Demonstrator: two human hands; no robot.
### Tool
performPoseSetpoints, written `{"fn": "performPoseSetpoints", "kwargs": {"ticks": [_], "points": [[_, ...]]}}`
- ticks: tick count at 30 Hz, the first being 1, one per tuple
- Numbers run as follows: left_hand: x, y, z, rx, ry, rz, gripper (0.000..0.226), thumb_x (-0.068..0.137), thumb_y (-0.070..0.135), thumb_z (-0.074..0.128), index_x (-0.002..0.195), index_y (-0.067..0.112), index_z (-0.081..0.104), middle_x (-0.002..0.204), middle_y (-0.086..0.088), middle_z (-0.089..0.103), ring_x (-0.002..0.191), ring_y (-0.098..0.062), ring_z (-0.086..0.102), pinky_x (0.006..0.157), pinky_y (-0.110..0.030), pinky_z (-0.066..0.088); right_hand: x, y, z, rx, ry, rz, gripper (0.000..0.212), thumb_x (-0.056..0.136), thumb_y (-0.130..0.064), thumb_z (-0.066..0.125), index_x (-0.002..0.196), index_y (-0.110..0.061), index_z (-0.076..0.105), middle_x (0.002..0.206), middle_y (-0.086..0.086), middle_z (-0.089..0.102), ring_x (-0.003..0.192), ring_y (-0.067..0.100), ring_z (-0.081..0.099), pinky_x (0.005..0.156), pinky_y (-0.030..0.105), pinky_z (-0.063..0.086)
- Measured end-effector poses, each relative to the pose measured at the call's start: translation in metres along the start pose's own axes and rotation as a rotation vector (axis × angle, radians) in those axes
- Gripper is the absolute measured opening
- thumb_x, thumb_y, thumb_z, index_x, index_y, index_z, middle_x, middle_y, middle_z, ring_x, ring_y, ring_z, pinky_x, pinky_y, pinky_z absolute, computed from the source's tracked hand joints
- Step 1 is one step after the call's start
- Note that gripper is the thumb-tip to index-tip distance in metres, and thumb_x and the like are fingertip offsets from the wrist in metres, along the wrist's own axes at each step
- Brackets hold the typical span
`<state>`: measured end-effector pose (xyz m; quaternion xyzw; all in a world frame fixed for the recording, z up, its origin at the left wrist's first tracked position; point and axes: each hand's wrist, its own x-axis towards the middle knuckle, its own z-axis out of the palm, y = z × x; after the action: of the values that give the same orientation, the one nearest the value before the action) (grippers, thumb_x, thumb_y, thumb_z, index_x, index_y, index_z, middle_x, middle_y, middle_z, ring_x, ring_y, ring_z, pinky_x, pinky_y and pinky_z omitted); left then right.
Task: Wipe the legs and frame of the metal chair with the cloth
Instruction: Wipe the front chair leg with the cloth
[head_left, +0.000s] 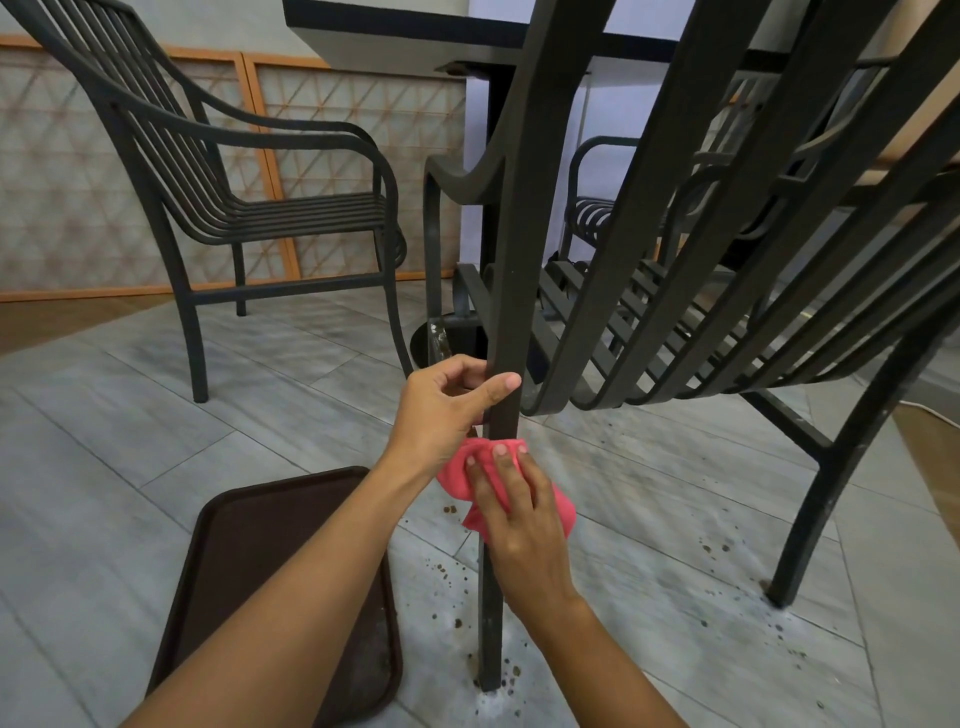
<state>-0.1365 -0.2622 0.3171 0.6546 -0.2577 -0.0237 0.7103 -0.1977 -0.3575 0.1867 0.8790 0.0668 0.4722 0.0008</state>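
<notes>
A dark metal chair fills the right half of the view, seen from behind. Its rear left leg runs down the middle to the floor. My left hand grips this leg, thumb across its front. Just below, my right hand presses a pink cloth around the same leg, fingers wrapped over the cloth. The leg's lower part shows beneath my right hand. The other rear leg stands to the right.
A brown tray lies on the grey tiled floor at lower left. A second metal chair stands at the left, a table behind. Dark specks and wet marks dot the floor around the chair's feet.
</notes>
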Motion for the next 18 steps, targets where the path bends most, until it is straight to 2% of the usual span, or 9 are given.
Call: {"fn": "performPoseSetpoints", "kwargs": {"ticks": [5, 15, 18], "points": [[-0.002, 0.000, 0.003, -0.015, 0.005, 0.013, 0.007, 0.080, 0.009, 0.069, 0.081, 0.016, 0.065, 0.058, 0.016, 0.066, 0.062, 0.003, 0.064, 0.053, -0.011, 0.048, -0.008, 0.000, -0.001, 0.023, -0.011, -0.007, 0.082, 0.059, -0.016, 0.086, 0.129, -0.008, 0.043, 0.137, 0.013, 0.036, 0.123, 0.036, 0.038, 0.099, 0.048, 0.037], [-0.003, -0.002, 0.002, -0.006, 0.006, 0.023, 0.009, 0.078, 0.011, 0.070, 0.083, 0.018, 0.066, 0.063, 0.013, 0.067, 0.064, 0.002, 0.065, 0.054, -0.010, 0.047, -0.015, -0.002, 0.000, 0.105, -0.046, 0.028, 0.087, 0.055, -0.011, 0.089, 0.129, -0.010, 0.044, 0.137, 0.010, 0.037, 0.123, 0.035, 0.039, 0.101, 0.045, 0.035], [-0.004, -0.006, 0.002, 0.009, -0.011, 0.029, 0.015, 0.072, 0.021, 0.074, 0.086, 0.020, 0.068, 0.069, 0.015, 0.070, 0.070, 0.003, 0.064, 0.062, -0.012, 0.048, -0.014, -0.004, -0.006, 0.155, -0.085, 0.061, 0.088, 0.055, -0.008, 0.089, 0.131, -0.017, 0.046, 0.138, 0.004, 0.038, 0.125, 0.030, 0.039, 0.100, 0.044, 0.041]]}}
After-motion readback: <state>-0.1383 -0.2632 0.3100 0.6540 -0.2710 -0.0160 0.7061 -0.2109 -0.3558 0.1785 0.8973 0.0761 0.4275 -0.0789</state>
